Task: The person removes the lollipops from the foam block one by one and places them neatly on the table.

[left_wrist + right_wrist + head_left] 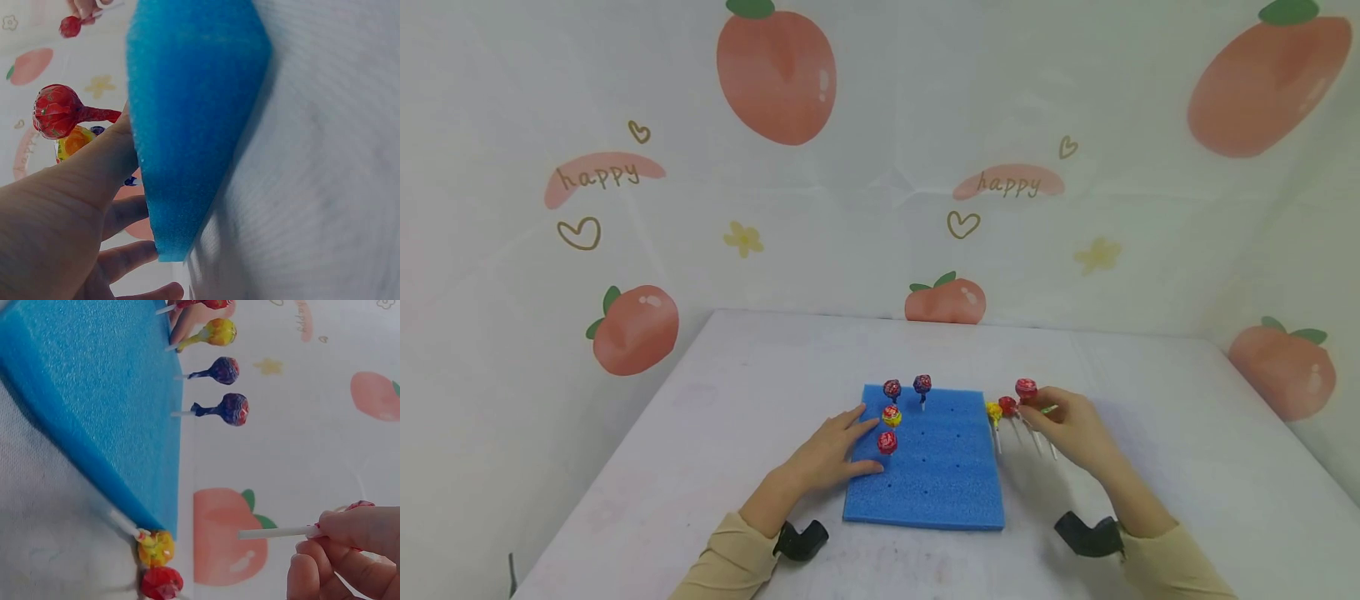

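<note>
My right hand (1067, 425) pinches a pink-red lollipop (1026, 388) by its wrapped neck, just right of the blue foam board (955, 504). Its bare white stick points out from the fingers in the right wrist view. My left hand (829, 454) rests with spread fingers on the board's left edge. Along that side of the board, a red lollipop (887, 442), a yellow lollipop (891, 416) and a dark blue lollipop (892, 388) stand upright in a column. A second dark blue lollipop (922, 383) stands beside the farthest one. Small holes dot the board's surface.
Right of the board, a yellow lollipop (994, 411), a red lollipop (1007, 406) and others partly hidden by my right hand lie on the white table (760, 358). Black curved pieces (801, 542) sit at both wrists. A peach-printed cloth (850, 208) hangs behind.
</note>
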`<state>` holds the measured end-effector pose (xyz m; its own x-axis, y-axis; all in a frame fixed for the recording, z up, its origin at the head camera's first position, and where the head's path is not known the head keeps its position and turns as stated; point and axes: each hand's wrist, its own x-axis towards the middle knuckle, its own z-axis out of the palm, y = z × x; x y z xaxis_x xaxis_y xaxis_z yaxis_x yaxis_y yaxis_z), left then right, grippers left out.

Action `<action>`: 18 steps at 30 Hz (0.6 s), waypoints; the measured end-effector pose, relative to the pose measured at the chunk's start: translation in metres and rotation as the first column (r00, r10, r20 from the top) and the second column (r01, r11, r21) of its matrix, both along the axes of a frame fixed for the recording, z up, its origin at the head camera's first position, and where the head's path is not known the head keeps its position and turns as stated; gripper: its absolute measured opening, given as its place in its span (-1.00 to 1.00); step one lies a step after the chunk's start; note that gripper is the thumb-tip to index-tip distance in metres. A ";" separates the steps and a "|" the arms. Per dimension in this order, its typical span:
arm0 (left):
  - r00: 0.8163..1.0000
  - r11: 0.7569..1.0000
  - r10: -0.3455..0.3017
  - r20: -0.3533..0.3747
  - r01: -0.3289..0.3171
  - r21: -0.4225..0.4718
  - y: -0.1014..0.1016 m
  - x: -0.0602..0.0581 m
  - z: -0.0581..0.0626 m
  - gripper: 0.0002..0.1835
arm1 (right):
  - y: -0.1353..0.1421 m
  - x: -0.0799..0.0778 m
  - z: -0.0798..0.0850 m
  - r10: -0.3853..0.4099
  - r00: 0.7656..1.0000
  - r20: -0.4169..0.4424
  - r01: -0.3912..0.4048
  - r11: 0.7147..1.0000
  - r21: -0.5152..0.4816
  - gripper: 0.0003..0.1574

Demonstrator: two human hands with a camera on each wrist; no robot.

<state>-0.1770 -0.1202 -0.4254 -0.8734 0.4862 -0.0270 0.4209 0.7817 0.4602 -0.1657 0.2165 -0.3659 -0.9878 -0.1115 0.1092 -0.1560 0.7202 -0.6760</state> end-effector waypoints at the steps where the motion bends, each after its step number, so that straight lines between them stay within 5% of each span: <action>1: 1.000 1.000 0.000 0.001 0.000 0.000 0.000 0.000 0.000 -0.26 | 0.002 0.000 0.000 -0.006 1.000 0.004 0.006 1.000 0.004 -0.69; 18: 1.000 1.000 -0.004 0.002 0.004 0.000 -0.001 0.000 0.000 -0.26 | 0.022 0.002 -0.005 -0.077 0.995 0.056 0.074 0.996 0.054 -0.62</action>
<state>-0.1765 -0.1210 -0.4257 -0.8712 0.4900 -0.0290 0.4234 0.7800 0.4609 -0.1640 0.2384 -0.3714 -0.9980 -0.0407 0.0473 -0.0616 0.7627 -0.6438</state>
